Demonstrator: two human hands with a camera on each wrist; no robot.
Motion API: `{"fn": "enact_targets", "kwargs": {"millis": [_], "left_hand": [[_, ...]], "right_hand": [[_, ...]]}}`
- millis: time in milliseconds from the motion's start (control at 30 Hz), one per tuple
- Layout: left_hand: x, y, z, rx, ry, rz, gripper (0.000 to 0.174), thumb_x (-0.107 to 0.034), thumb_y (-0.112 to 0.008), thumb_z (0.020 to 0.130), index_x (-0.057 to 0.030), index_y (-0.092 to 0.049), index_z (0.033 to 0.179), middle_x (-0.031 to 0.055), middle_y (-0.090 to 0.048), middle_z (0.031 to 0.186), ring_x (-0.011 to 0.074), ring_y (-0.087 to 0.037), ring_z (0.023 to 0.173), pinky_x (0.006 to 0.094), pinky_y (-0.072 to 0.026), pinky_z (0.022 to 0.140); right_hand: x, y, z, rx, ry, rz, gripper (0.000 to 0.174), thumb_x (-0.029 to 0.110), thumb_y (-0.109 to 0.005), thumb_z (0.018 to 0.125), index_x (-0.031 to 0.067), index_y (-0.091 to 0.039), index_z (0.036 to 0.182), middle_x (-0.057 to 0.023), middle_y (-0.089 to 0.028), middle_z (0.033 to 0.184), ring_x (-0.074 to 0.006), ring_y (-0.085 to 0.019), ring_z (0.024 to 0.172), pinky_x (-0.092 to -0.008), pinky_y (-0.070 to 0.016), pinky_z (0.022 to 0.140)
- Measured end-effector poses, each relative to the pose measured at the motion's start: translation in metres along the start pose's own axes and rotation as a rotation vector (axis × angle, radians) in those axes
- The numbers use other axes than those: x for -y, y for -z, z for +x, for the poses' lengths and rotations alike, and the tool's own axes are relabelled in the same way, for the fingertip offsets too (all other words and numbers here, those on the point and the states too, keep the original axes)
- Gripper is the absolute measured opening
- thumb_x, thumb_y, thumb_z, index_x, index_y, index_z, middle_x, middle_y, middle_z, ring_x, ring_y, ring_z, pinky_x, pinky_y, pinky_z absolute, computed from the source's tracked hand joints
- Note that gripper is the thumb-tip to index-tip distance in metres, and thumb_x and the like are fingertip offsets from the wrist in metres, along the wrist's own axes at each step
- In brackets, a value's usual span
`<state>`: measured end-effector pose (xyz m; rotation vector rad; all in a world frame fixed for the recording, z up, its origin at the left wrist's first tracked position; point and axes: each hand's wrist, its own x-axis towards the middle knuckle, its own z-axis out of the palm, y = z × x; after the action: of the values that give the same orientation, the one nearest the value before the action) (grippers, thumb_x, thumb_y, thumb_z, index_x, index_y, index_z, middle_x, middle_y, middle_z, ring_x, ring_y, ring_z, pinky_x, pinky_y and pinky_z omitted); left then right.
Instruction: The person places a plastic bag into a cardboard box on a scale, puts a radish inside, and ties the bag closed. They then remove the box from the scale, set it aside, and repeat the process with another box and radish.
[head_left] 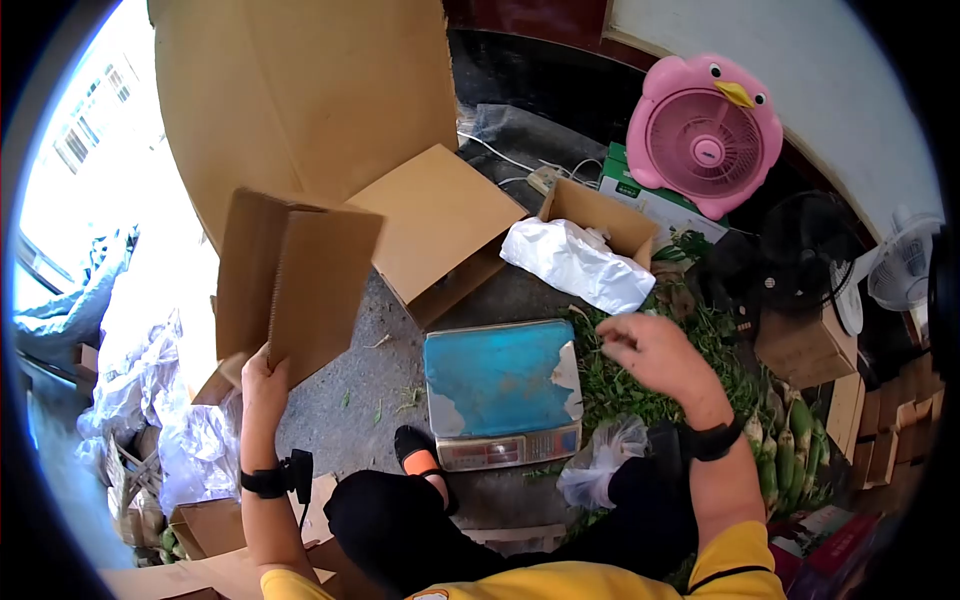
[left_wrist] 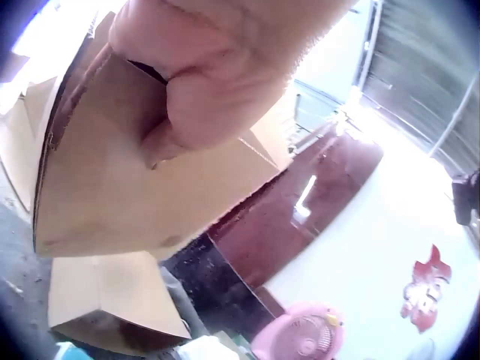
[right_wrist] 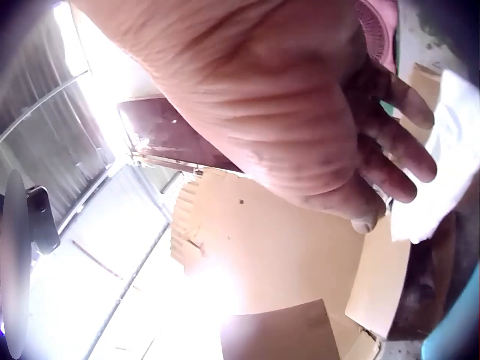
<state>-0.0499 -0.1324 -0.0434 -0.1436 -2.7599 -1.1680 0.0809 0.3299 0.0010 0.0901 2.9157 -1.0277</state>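
Observation:
My left hand (head_left: 264,385) grips the lower edge of a folded cardboard box (head_left: 330,270) and holds it up on the left. In the left wrist view the thumb of that hand (left_wrist: 210,82) presses on the flat face of the cardboard (left_wrist: 105,187). My right hand (head_left: 662,355) hangs with loosely bent fingers above the greens, touching nothing; its palm (right_wrist: 285,112) and parted fingers show in the right wrist view. Between both hands, a weighing scale (head_left: 500,380) with a worn blue top sits on the floor. Past it stands an open box (head_left: 630,230) with a white plastic bag (head_left: 575,262) over its side.
Another cardboard box (head_left: 440,215) lies behind the scale, before a tall cardboard sheet (head_left: 300,90). Loose greens (head_left: 620,385) cover the floor at right, near corn cobs (head_left: 795,450). A pink fan (head_left: 705,140) stands at the back. Clear plastic (head_left: 205,450) is piled at left.

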Motion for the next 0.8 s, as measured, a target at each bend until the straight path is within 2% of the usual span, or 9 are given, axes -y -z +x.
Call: {"fn": "enact_targets", "kwargs": {"millis": [200,267,333,400,467,500,600,700,800], "left_hand": [[-0.118,-0.016,-0.006,0.496,-0.226,0.192,0.028,0.000,-0.053,0.076,0.0033,-0.061,0.103,0.0198,-0.064,0.093,0.0281,-0.062,0.086,0.0324,-0.0469,0.078],[-0.125,-0.046,-0.003,0.603,-0.390,0.317,0.031,-0.001,-0.054,0.073,-0.0020,-0.062,0.103,0.0202,-0.063,0.091,0.0363,-0.059,0.085,0.0369,-0.0471,0.078],[-0.136,-0.076,-0.005,0.721,-0.473,0.456,0.032,-0.003,-0.054,0.072,-0.0057,-0.063,0.102,0.0171,-0.064,0.091,0.0378,-0.057,0.087,0.0415,-0.0471,0.076],[-0.126,-0.112,-0.013,0.633,-0.656,0.414,0.021,-0.010,-0.056,0.074,-0.0092,-0.066,0.093,0.0128,-0.065,0.085,0.0311,-0.062,0.083,0.0383,-0.0512,0.072],[-0.103,-0.163,-0.027,0.502,-0.662,0.419,0.011,-0.013,-0.056,0.075,-0.0087,-0.067,0.073,0.0099,-0.065,0.073,0.0276,-0.065,0.072,0.0391,-0.0523,0.055],[-0.116,-0.172,-0.034,0.615,-0.602,0.584,0.014,-0.015,-0.056,0.075,-0.0080,-0.068,0.072,0.0099,-0.066,0.075,0.0259,-0.066,0.075,0.0384,-0.0527,0.055],[-0.128,-0.186,-0.039,0.882,-0.308,0.567,0.019,-0.015,-0.058,0.079,-0.0099,-0.071,0.093,0.0098,-0.066,0.100,0.0271,-0.063,0.095,0.0439,-0.0523,0.070],[-0.138,-0.188,-0.039,0.907,-0.188,0.567,0.025,-0.014,-0.061,0.078,-0.0097,-0.068,0.101,0.0092,-0.064,0.107,0.0276,-0.061,0.101,0.0436,-0.0509,0.076],[-0.149,-0.183,-0.039,0.922,-0.162,0.615,0.029,-0.016,-0.064,0.076,-0.0086,-0.067,0.105,0.0088,-0.063,0.109,0.0274,-0.060,0.102,0.0448,-0.0501,0.078]], "right_hand": [[-0.006,0.054,0.012,-0.163,-0.068,0.045,0.020,0.014,-0.061,0.074,0.0009,-0.064,0.089,-0.0155,-0.064,0.079,-0.0269,-0.062,0.072,-0.0347,-0.0477,0.067],[-0.026,0.066,0.027,-0.181,-0.052,0.022,0.018,0.010,-0.061,0.075,-0.0024,-0.062,0.089,-0.0090,-0.062,0.072,-0.0141,-0.057,0.067,-0.0285,-0.0460,0.063],[-0.060,0.067,0.045,-0.236,0.076,-0.179,0.018,0.011,-0.062,0.071,-0.0011,-0.062,0.085,-0.0110,-0.060,0.071,-0.0185,-0.057,0.066,-0.0307,-0.0453,0.062],[-0.092,0.056,0.061,-0.188,0.026,-0.153,0.016,0.013,-0.063,0.071,0.0001,-0.061,0.080,-0.0142,-0.060,0.072,-0.0258,-0.057,0.066,-0.0346,-0.0439,0.061],[-0.138,0.036,0.082,-0.133,0.110,-0.170,0.013,0.011,-0.062,0.071,0.0015,-0.057,0.078,-0.0113,-0.053,0.066,-0.0239,-0.050,0.061,-0.0335,-0.0418,0.060],[-0.164,0.021,0.094,-0.160,0.127,-0.158,0.014,0.008,-0.061,0.070,0.0011,-0.056,0.081,-0.0114,-0.051,0.069,-0.0245,-0.048,0.062,-0.0337,-0.0411,0.061],[-0.228,-0.007,0.121,-0.106,0.264,-0.418,0.050,0.001,-0.067,0.061,0.0015,-0.050,0.107,-0.0151,-0.052,0.107,-0.0339,-0.048,0.104,-0.0381,-0.0387,0.089],[-0.213,-0.027,0.125,-0.019,0.316,-0.480,0.061,0.001,-0.070,0.058,0.0041,-0.046,0.113,-0.0134,-0.048,0.115,-0.0340,-0.045,0.108,-0.0388,-0.0380,0.090],[-0.217,-0.047,0.131,-0.118,0.246,-0.603,0.063,0.002,-0.072,0.057,0.0051,-0.044,0.113,-0.0120,-0.049,0.111,-0.0340,-0.046,0.105,-0.0402,-0.0393,0.087]]}}
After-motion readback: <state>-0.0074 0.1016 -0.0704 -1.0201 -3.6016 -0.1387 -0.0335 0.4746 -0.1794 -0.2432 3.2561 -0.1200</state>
